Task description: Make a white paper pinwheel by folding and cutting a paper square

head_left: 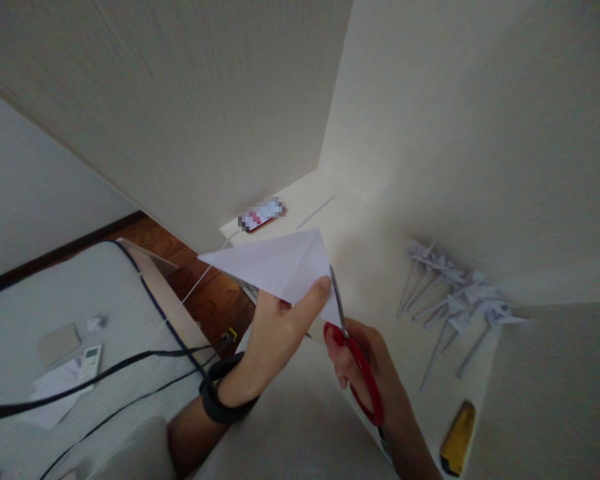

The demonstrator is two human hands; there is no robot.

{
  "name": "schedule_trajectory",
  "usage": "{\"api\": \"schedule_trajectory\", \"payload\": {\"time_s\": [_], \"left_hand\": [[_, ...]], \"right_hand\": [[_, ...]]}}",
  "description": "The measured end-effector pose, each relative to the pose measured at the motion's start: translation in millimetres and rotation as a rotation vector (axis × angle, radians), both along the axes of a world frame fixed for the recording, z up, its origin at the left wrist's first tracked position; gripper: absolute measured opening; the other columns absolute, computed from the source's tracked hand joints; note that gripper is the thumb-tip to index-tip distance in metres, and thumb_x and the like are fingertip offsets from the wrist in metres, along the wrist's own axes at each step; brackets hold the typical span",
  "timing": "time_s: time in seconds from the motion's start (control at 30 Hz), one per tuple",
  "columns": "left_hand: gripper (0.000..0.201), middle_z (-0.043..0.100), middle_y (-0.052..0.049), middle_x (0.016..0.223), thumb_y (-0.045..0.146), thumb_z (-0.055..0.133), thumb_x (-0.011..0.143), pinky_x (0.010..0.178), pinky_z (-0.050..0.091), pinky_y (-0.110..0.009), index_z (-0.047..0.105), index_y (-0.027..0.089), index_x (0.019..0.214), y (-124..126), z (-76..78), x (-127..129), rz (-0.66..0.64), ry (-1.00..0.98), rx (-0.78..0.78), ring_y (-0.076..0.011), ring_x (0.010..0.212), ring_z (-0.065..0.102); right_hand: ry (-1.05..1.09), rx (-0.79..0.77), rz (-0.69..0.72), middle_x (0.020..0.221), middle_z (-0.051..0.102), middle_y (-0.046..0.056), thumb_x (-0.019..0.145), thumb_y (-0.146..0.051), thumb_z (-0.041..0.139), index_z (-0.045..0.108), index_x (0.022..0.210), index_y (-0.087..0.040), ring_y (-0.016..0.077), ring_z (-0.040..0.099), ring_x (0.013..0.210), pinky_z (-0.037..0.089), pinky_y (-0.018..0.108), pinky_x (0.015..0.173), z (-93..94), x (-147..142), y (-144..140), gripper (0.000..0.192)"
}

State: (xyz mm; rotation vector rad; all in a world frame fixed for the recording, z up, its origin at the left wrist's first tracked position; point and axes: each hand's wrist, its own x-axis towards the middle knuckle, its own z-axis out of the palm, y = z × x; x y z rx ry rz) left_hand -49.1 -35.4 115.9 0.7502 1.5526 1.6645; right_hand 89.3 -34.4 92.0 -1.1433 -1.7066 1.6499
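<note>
A folded sheet of white paper (280,260) is gripped in my left hand (283,327), the thumb pressed on its face near the right edge. The paper has a pointed left end and a visible crease. Red-handled scissors (367,377) are in my right hand (365,360), with fingers through the loops. Their metal blades lie along the paper's right edge, close to my left thumb. How far apart the blades are is hard to see. My left wrist wears a dark band.
Several white paper pinwheels (455,287) on sticks lie at the right of the pale desktop, above a yellow-and-black tool (459,437). A phone (263,215) and a thin white stick (316,211) are at the back. Black cords (145,357) cross the mattress (130,320) at left, where a white remote (90,365) lies.
</note>
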Motion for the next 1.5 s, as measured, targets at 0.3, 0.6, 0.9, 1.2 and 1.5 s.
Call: {"api": "schedule_trajectory", "payload": {"time_s": [0.3, 0.6, 0.9, 1.2, 1.5], "left_hand": [[0.013, 0.066, 0.001, 0.068, 0.028, 0.075, 0.07, 0.057, 0.049, -0.027, 0.065, 0.02, 0.075, 0, -0.1, 1, 0.014, -0.012, -0.031, -0.0169, 0.062, 0.059], [0.015, 0.066, 0.001, 0.068, 0.032, 0.076, 0.074, 0.058, 0.05, -0.025, 0.068, 0.02, 0.074, -1, -5.8, 1, -0.005, -0.006, 0.002, -0.0158, 0.063, 0.059], [0.012, 0.069, 0.001, 0.075, 0.028, 0.076, 0.074, 0.065, 0.05, -0.024, 0.07, 0.019, 0.08, -2, -7.2, 2, 0.002, -0.048, -0.004, -0.0153, 0.069, 0.061], [0.009, 0.068, 0.004, 0.072, 0.026, 0.076, 0.074, 0.063, 0.048, -0.021, 0.07, 0.019, 0.077, -2, -9.4, 3, -0.008, -0.1, 0.006, -0.012, 0.067, 0.059], [0.013, 0.071, 0.004, 0.077, 0.027, 0.078, 0.073, 0.066, 0.048, -0.021, 0.072, 0.02, 0.082, -4, -11.3, 2, 0.007, -0.118, -0.021, -0.0125, 0.071, 0.061]], "right_hand": [[-0.019, 0.004, -0.012, 0.053, 0.04, -0.006, 0.084, -0.071, 0.05, 0.044, 0.062, -0.021, 0.009, 0.038, 0.045, 0.03, 0.021, 0.042, 4.3, -2, -3, 0.055], [-0.013, 0.024, -0.002, 0.052, 0.042, -0.005, 0.083, -0.073, 0.049, 0.046, 0.062, -0.021, 0.0105, 0.04, 0.047, 0.031, 0.023, 0.044, 6.8, -1, -5, 0.056], [-0.005, 0.031, 0.035, 0.051, 0.044, -0.003, 0.082, -0.078, 0.044, 0.045, 0.062, -0.021, 0.0107, 0.041, 0.045, 0.03, 0.022, 0.041, 1.5, -1, -4, 0.06], [-0.028, 0.037, 0.024, 0.051, 0.046, -0.003, 0.085, -0.074, 0.044, 0.045, 0.062, -0.021, 0.0103, 0.042, 0.043, 0.03, 0.022, 0.04, 1.7, -2, -4, 0.057], [-0.047, -0.029, 0.022, 0.052, 0.042, -0.004, 0.082, -0.076, 0.046, 0.044, 0.065, -0.022, 0.01, 0.039, 0.043, 0.028, 0.021, 0.038, -2.4, -1, -4, 0.057]]}}
